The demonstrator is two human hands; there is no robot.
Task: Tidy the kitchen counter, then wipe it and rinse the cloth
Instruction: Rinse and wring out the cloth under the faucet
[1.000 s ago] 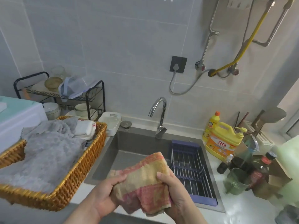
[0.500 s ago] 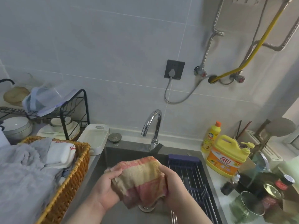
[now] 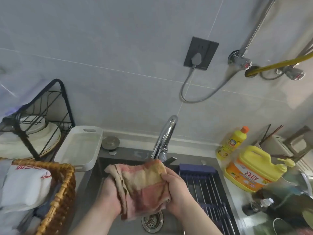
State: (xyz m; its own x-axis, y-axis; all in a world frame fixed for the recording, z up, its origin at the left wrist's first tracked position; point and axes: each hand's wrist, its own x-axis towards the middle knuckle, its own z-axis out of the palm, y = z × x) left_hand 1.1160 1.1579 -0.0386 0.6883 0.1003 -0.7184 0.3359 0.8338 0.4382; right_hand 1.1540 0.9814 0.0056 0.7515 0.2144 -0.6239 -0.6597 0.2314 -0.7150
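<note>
Left hand [image 3: 110,197] grips bunched dishcloth [image 3: 144,182] from beneath, fingers hidden; right hand [image 3: 176,192] clamps other end. Dishcloth held over sink [image 3: 94,175] drain [image 3: 152,221], under faucet [image 3: 165,138]. No water seen. Rinse step, likely; next needs one hand freed for tap.

Both hands over sink [image 3: 118,160], bunched pink-and-yellow cloth [image 3: 144,187] held between them. Left hand [image 3: 110,197] grips cloth's left side, right hand [image 3: 177,192] its right side, fingers [image 3: 167,177] curled into fabric. Cloth's top edge just below faucet [image 3: 165,138] spout. Drain [image 3: 152,221] under cloth. Blue rack [image 3: 203,187] in sink's right half. Wicker basket [image 3: 59,192] with towels left, white tray [image 3: 79,148] behind it, yellow detergent jug [image 3: 254,168] right.
</note>
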